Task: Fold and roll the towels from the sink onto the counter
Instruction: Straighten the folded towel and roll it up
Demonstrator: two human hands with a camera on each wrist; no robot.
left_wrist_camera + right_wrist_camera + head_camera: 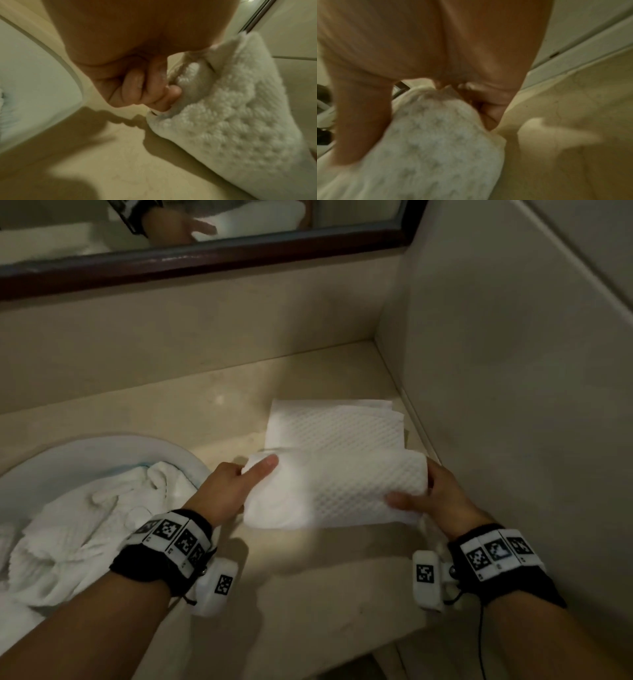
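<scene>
A white waffle-weave towel (334, 474) is laid on the beige bench (205, 412), in the corner by the side wall (513, 371), with its near part rolled up. The roll's left end is grasped by the left hand (227, 489), thumb laid on top and fingers (137, 86) curled under the edge. The right end is clasped by the right hand (435, 498), thumb across the front; its grip is blurred in the wrist view. More crumpled white towels (85, 525) are heaped in the sink (102, 446), left of the roll. A dark-framed mirror (205, 251) is seen above.
</scene>
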